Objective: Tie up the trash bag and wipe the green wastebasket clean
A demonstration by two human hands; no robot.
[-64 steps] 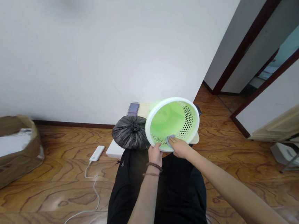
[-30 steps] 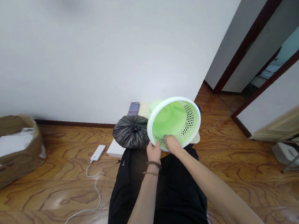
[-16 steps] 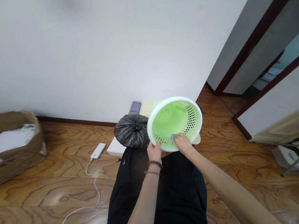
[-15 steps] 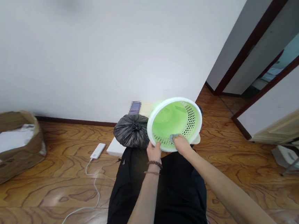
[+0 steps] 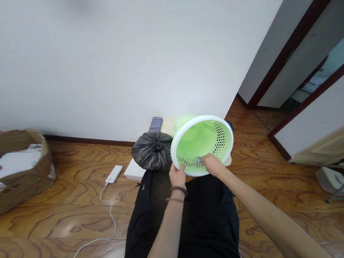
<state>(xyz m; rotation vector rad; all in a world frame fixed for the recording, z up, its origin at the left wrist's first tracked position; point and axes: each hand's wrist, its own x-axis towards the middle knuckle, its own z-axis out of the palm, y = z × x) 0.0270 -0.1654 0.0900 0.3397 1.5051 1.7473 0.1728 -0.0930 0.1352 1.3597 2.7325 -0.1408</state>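
One half-hidden grey cloth [image 5: 198,159], mid-frame, slid right this past second, pinched by my right hand [image 5: 212,164]; left hand [image 5: 177,175] grips green basket [image 5: 201,118].

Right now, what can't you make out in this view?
All in the head view:
Gray cloth-like piece: partly covered by the right hand.
Left hand: partly hidden behind the green basket.
Cardboard box: cut off by the picture's left edge.
Bluish item beyond the black bag: obscured by pixelation.
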